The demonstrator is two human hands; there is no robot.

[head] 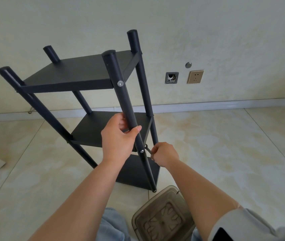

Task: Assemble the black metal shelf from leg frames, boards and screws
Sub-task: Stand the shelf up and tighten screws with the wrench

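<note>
The floor [225,153] is pale glossy tile, meeting a cream wall [207,32] along a white skirting. On the floor, close in front of the person, stands the black shelf [79,73], tilted, its four round legs poking up past the top board. Three boards show: the top board [72,70], the middle board [103,129], and the bottom board [136,173] low down near the floor. The near leg [121,94] runs down the middle of the view to a foot by the stool.

At the bottom edge, a brown translucent stool [162,218] sits between the person's knees, just beside that foot.

Now the hands. The left hand [119,136] grips the near leg at middle-board height, fingers [123,123] curled behind it, thumb across the front. The right hand [164,153] is lower, just right of the leg, fingers pressed together and pinching a small hex key [147,149] that reaches in behind the leg.

On the wall: a gold socket [195,77], an open metal box [171,77] beside it, a round cap [188,65] above.

Smallest: a silver screw [120,83] on the near leg at the top board, and a lower screw [142,151] at the middle board, just beside the key.
</note>
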